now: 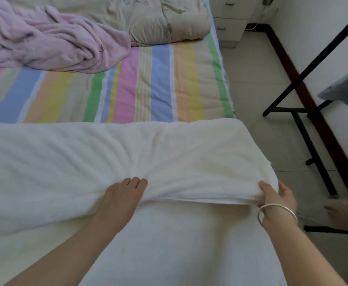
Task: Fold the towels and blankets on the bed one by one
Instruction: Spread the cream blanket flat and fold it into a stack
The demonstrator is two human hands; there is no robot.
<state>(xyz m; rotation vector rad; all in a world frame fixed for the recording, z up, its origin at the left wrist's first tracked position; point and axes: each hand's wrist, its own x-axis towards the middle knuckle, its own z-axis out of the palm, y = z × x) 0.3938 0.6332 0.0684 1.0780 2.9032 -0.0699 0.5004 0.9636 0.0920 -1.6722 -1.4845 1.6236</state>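
Nearest, the left hand [123,195] bunches the white blanket [86,153] at the middle of its folded edge. The right hand [276,196] pinches its corner, probably to keep the layers together. Beyond the white blanket, a crumpled pink blanket [45,42] waits on the bed [160,89].

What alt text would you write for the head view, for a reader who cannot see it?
A person's hands fold a white blanket: the left hand grips its gathered middle, and the right hand pinches its edge. Beyond it, on the striped sheet, lie a crumpled pink blanket and a beige quilt.
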